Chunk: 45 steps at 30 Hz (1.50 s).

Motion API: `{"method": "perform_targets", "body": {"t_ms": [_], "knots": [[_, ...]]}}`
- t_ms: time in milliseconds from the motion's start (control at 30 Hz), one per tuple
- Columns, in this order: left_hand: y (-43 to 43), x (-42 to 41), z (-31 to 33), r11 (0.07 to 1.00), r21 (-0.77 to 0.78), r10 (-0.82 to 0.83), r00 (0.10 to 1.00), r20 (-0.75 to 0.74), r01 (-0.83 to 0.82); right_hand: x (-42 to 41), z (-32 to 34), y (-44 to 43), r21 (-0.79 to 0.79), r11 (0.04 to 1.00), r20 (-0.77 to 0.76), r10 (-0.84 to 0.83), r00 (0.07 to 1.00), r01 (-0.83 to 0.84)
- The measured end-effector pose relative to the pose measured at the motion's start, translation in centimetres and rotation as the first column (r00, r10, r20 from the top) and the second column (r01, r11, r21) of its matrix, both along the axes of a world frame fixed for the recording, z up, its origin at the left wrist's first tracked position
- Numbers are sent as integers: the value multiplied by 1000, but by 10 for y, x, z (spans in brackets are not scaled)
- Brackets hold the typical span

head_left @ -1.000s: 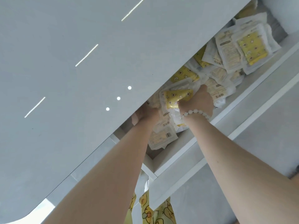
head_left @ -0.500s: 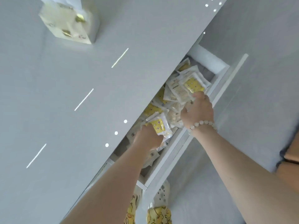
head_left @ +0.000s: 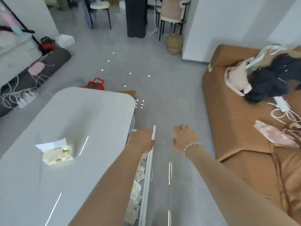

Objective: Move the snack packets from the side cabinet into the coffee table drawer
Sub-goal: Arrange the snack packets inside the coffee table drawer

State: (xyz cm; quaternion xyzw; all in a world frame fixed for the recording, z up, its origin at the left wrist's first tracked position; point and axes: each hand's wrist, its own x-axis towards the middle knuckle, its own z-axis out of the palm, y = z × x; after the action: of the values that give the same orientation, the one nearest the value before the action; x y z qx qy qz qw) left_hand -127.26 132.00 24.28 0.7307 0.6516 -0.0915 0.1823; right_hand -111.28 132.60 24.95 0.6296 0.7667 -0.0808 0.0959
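Snack packets [head_left: 136, 190], white with touches of yellow, lie in the coffee table drawer, and we see them only through the narrow gap between the edge of the worktop [head_left: 73, 118] and the white drawer front [head_left: 148, 175], where they overlap one another in a row. The drawer stands only a little way out from under the worktop. Our left hand [head_left: 141, 140] is at the far end of that gap, its back towards us and its side touching the upper edge of the drawer front; the fingers point away and down out of sight, so we cannot tell whether they hold anything or how far they are curled. Our right hand [head_left: 185, 138] hovers over the grey floor [head_left: 162, 82] just beside the drawer front, apart from it. It holds nothing, with the thumb spread to the side and the fingers bent loosely downward. A ring shows on one finger, and a bracelet of pale beads [head_left: 192, 146] sits on the wrist. On the worktop, well to the left of the hands, rests a pale tissue pack [head_left: 56, 152] with a sheet sticking up. To the right stands a brown sofa [head_left: 236, 131] with a heap of dark and light clothing [head_left: 268, 75] on it. Beyond the far end of the worktop a red bag [head_left: 96, 84] sits on the floor.
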Motion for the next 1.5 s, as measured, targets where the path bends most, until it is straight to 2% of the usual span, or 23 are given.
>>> {"method": "perform_targets", "body": {"t_ms": [233, 333, 400, 500, 633, 733, 833, 933, 1133, 1300, 1367, 1500], "knots": [[8, 107, 105, 906, 171, -387, 921, -39, 388, 88, 107, -46, 236, 929, -20, -290, 957, 286], [-6, 150, 130, 841, 229, -487, 870, -77, 491, 125, 130, -88, 290, 854, -36, -441, 897, 431], [-24, 181, 140, 790, 230, -569, 819, -71, 569, 149, 137, -121, 289, 781, -56, -563, 824, 554], [-62, 236, 151, 646, 291, -718, 691, -80, 705, 185, 140, -181, 305, 659, -48, -711, 702, 688], [-139, 308, 155, 364, 375, -874, 452, -180, 853, 225, 142, -279, 355, 457, -73, -856, 511, 816], [-206, 355, 155, 183, 373, -941, 272, -200, 909, 250, 148, -356, 340, 281, -100, -938, 332, 897], [-283, 394, 167, -18, 367, -977, 62, -206, 930, 269, 155, -437, 320, 96, -123, -982, 141, 943], [-366, 429, 180, -190, 418, -969, -100, -228, 888, 278, 163, -522, 329, -91, -162, -986, -39, 940], [-538, 470, 177, -378, 549, -925, -328, -192, 745, 275, 160, -692, 449, -411, -212, -912, -353, 793], [-670, 484, 167, -506, 544, -845, -512, -156, 670, 268, 157, -811, 412, -560, -199, -825, -529, 719], [-710, 490, 163, -534, 533, -823, -549, -148, 656, 268, 153, -847, 401, -601, -192, -793, -578, 692], [-769, 508, 156, -545, 519, -812, -568, -134, 658, 270, 149, -903, 403, -632, -194, -765, -613, 662]]}}
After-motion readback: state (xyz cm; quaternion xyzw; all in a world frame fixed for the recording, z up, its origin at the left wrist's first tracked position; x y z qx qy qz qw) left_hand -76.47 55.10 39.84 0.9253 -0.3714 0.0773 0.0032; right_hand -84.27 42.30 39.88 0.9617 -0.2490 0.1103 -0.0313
